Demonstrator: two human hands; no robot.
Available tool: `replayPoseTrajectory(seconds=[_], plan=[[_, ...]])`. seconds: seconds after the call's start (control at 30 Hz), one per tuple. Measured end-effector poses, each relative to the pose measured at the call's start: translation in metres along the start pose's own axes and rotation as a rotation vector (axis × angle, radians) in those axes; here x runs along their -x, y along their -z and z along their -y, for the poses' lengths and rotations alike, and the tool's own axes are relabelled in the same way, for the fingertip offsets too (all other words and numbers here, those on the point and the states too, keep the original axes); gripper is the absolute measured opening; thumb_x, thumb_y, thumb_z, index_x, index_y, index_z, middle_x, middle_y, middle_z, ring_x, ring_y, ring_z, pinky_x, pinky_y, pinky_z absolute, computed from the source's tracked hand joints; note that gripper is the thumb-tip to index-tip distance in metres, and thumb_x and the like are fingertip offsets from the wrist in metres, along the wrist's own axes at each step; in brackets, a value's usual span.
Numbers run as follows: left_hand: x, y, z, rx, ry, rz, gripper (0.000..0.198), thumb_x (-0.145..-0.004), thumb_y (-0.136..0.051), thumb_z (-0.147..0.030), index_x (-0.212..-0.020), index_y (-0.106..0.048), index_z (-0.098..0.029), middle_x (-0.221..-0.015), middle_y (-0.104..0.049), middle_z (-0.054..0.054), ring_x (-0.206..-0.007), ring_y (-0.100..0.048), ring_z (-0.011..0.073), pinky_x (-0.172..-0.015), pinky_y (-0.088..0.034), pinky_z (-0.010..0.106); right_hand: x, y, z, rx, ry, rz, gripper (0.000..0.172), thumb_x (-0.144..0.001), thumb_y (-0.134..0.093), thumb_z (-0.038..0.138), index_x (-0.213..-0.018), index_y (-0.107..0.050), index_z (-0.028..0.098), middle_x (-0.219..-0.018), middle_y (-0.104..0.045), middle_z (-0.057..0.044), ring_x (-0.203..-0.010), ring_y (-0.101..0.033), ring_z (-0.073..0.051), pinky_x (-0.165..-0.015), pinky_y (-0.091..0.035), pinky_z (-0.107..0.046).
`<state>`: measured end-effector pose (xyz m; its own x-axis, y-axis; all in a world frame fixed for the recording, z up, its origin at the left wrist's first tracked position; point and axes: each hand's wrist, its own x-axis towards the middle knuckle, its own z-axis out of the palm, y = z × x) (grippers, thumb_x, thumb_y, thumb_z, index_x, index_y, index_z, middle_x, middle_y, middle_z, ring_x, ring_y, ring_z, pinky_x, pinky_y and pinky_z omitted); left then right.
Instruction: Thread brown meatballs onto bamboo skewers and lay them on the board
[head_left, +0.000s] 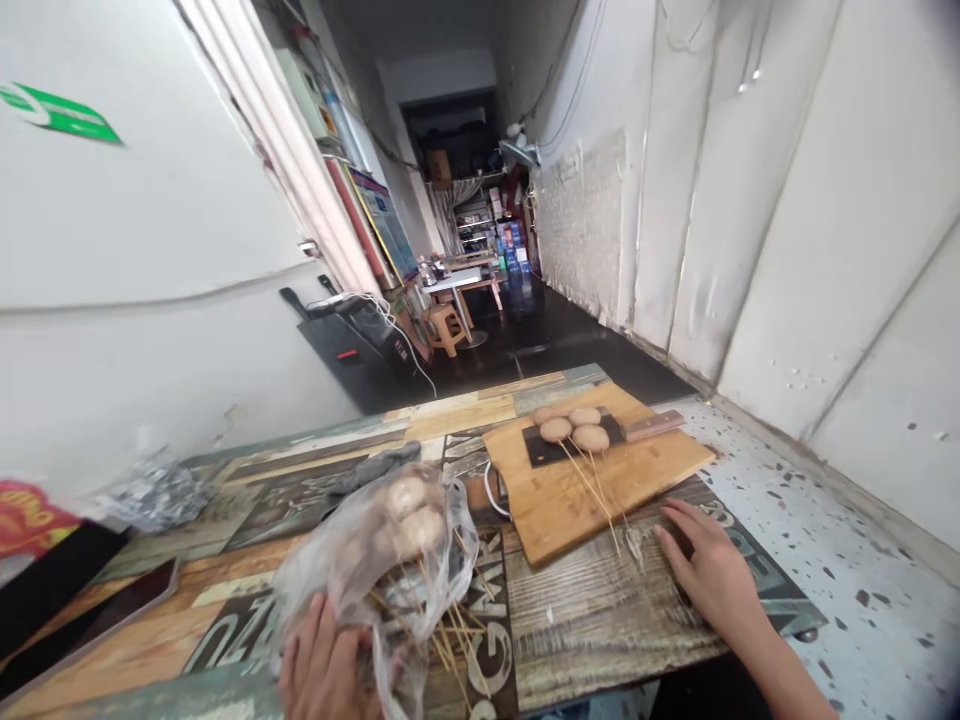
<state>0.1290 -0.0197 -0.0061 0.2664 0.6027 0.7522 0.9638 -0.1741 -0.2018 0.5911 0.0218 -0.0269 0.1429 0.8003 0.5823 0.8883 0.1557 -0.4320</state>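
My left hand (pixel 322 665) rests against the near side of a clear plastic bag (pixel 360 530), its fingers partly behind the film. Inside the bag are several round brown mushroom-like pieces (pixel 420 530), with thin wooden sticks (pixel 450 640) poking out toward me. To the right, my right hand (pixel 701 560) lies on the patterned table, fingers apart and holding nothing. Beyond it is a wooden cutting board (pixel 540 520), where a cleaver (pixel 652 426) lies flat. Several round pieces (pixel 591 438) sit on its dark blade, and sticks (pixel 592 480) extend from them over the board's near edge.
A phone (pixel 97 625) and a red-and-yellow package (pixel 30 525) are at the left of the table (pixel 600 630). Crumpled clear plastic (pixel 161 490) and a grey cloth (pixel 382 466) lie farther back. Beyond stand a stool (pixel 445 328) and a small table (pixel 454 280).
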Motion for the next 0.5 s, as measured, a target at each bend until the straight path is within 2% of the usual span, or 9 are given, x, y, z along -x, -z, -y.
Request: replayPoseTrajectory(seconds=[0.07,0.13,0.2,0.27,0.37,0.43,0.5], plan=[[-0.006,-0.001,0.004,0.015,-0.031,-0.017,0.025,-0.070,-0.061,-0.036,-0.077,-0.043,-0.020,-0.132,-0.045,0.021,-0.131,-0.033,0.0334,-0.101,-0.031,0.053,0.000,0.003,-0.001,-0.017,0.017,-0.012,0.039,-0.088,-0.042,0.043,-0.099,-0.064,0.012,-0.113,-0.062,-0.013,-0.104,-0.057,-0.026,-0.093,-0.047,-0.044],[-0.011,0.001,0.005,0.037,0.033,0.006,0.023,-0.071,-0.059,-0.034,-0.077,-0.041,-0.020,-0.133,-0.043,0.021,-0.131,-0.033,0.0325,-0.101,-0.031,0.052,0.000,0.009,0.005,-0.037,0.007,-0.066,0.038,-0.088,-0.041,0.044,-0.096,-0.064,0.015,-0.109,-0.064,-0.012,-0.100,-0.060,-0.025,-0.090,-0.049,-0.043],[-0.013,0.004,0.004,0.065,0.105,0.002,0.022,-0.072,-0.059,-0.030,-0.080,-0.041,-0.019,-0.134,-0.042,0.021,-0.131,-0.034,0.0313,-0.102,-0.032,0.051,0.001,0.017,0.024,-0.054,0.003,-0.156,0.036,-0.089,-0.041,0.044,-0.095,-0.063,0.017,-0.105,-0.065,-0.011,-0.096,-0.061,-0.026,-0.089,-0.048,-0.044],[-0.015,0.006,0.001,0.074,0.199,0.011,0.022,-0.074,-0.059,-0.029,-0.081,-0.041,-0.019,-0.135,-0.041,0.020,-0.131,-0.032,0.0311,-0.103,-0.032,0.050,0.004,0.026,0.057,-0.102,0.101,-0.196,0.031,-0.089,-0.044,0.041,-0.099,-0.062,0.018,-0.103,-0.065,-0.012,-0.097,-0.061,-0.027,-0.093,-0.044,-0.047],[-0.019,0.006,-0.005,0.064,0.301,0.019,0.024,-0.074,-0.060,-0.030,-0.080,-0.041,-0.018,-0.136,-0.041,0.021,-0.132,-0.030,0.0328,-0.102,-0.033,0.051,0.007,0.027,0.129,-0.306,0.480,0.016,0.024,-0.087,-0.051,0.029,-0.108,-0.059,0.022,-0.105,-0.066,-0.008,-0.100,-0.060,-0.022,-0.088,-0.049,-0.038],[-0.022,0.004,-0.007,0.048,0.329,0.007,0.025,-0.072,-0.062,-0.030,-0.080,-0.042,-0.018,-0.135,-0.040,0.023,-0.131,-0.031,0.0343,-0.102,-0.032,0.052,0.004,0.017,0.182,-0.465,0.675,0.236,0.027,-0.089,-0.046,0.022,-0.114,-0.057,0.019,-0.113,-0.063,-0.009,-0.108,-0.057,-0.019,-0.091,-0.048,-0.033],[-0.024,0.003,-0.008,0.047,0.353,-0.016,0.022,-0.073,-0.061,-0.026,-0.082,-0.043,-0.017,-0.135,-0.040,0.023,-0.131,-0.032,0.0340,-0.102,-0.031,0.052,-0.002,0.000,0.227,-0.549,0.850,0.383,0.029,-0.092,-0.039,0.018,-0.114,-0.057,0.018,-0.118,-0.061,-0.009,-0.112,-0.053,-0.017,-0.096,-0.045,-0.033]])
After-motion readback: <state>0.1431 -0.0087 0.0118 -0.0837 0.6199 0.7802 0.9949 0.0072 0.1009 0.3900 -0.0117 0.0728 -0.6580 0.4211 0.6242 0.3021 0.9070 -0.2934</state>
